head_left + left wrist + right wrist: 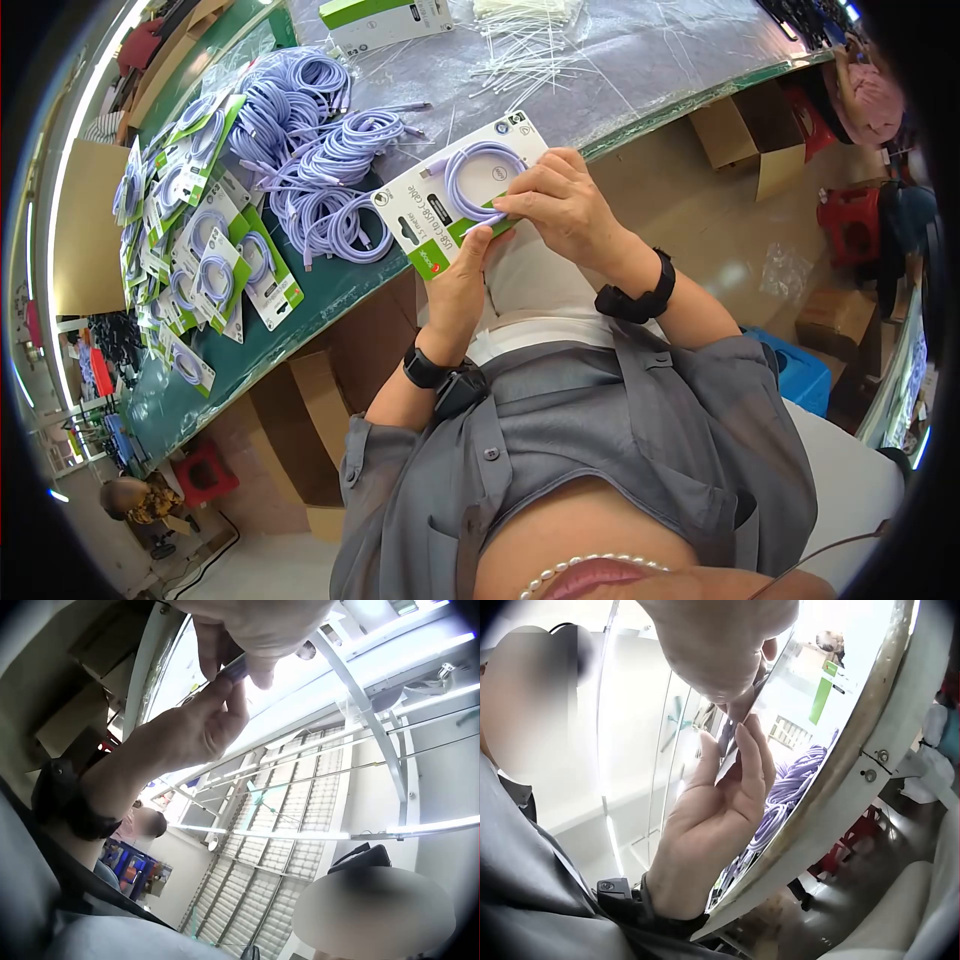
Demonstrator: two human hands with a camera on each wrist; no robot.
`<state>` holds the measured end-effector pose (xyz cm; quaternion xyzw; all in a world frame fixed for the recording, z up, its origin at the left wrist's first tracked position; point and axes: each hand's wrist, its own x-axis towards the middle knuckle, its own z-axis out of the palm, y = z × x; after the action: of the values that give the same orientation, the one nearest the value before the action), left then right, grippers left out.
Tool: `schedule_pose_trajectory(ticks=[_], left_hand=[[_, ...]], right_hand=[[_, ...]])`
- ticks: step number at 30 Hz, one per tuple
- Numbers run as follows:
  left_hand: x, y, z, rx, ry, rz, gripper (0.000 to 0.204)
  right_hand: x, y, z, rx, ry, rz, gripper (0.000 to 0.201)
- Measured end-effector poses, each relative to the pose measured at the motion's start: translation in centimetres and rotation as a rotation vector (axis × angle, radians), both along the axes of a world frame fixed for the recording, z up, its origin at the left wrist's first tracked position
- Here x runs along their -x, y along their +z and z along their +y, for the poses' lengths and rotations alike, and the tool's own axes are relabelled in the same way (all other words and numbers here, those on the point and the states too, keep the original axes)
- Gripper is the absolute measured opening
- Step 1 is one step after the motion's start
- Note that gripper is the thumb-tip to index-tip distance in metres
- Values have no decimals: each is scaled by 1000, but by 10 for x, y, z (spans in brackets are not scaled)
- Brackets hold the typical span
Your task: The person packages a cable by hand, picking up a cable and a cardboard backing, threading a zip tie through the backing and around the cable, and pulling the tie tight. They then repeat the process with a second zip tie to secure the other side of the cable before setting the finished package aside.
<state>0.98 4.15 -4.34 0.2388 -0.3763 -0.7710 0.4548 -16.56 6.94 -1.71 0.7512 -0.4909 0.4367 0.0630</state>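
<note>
A white and green cable card (408, 200) is held up over the table's front edge in the head view, with a coiled lilac cable (455, 185) on its face. My left hand (460, 300) grips the card's lower edge, thumb on the front and fingers behind. My right hand (570, 205) pinches the coil and card at the right side. In the right wrist view the card is seen nearly edge-on, the left hand (716, 821) holding it between thumb and fingers. The left wrist view shows the right hand (184, 735) with bent fingers at the card.
Bundles of lilac cables (320, 150) lie left of the card. Beyond them is a pile of carded cables (200, 235). White ties (525, 40) and a green-white box (385, 22) lie at the back. Cardboard boxes (300, 430) stand below the table (335, 300).
</note>
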Motion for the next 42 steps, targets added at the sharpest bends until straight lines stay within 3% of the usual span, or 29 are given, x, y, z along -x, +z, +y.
schedule_pose_trajectory(ticks=[2, 8, 12, 15, 17, 18, 20, 21, 23, 26, 32, 37, 39, 41, 42], left_hand=[[-1, 5, 1, 35, 27, -87, 25], [6, 11, -1, -42, 66, -97, 29], [9, 7, -11, -37, 57, -124, 27], [12, 7, -17, -37, 35, -128, 26], [14, 11, -15, 12, 30, -102, 28], [16, 15, -16, 8, 32, -94, 29], [14, 11, -20, 0, -4, -85, 30], [13, 9, -23, -15, -35, -83, 31], [10, 6, -25, -3, -51, -80, 32], [10, 8, -24, 25, -64, -70, 32], [15, 13, -18, 63, -33, -94, 32], [17, 18, -19, 66, -1, -136, 30], [15, 15, -25, -35, 7, -94, 29], [11, 17, -31, -15, -5, -65, 30], [9, 17, -33, 0, 15, -64, 32]], right_hand=[[0, -2, -1, -4, 17, -23, 21], [-4, 0, 2, -100, -2, -221, 14], [3, -18, -8, -64, 2, -208, 14], [6, -15, -12, -15, 1, -77, 27], [3, -3, -9, -72, -73, -270, 49], [5, 9, -9, -67, -78, -268, 49], [10, 30, -10, -76, -217, 22, 69], [13, 30, -13, -75, -218, 24, 69], [17, 26, -18, -183, 16, -6, 75], [21, 23, -21, -194, 26, -80, 77], [24, 21, -23, -200, 147, -122, 75], [35, 20, -26, -171, 81, -76, 63], [57, 18, -30, -137, 49, -87, 56], [81, 8, -34, -154, -176, -563, 40], [88, 4, -38, -145, -180, -564, 40]])
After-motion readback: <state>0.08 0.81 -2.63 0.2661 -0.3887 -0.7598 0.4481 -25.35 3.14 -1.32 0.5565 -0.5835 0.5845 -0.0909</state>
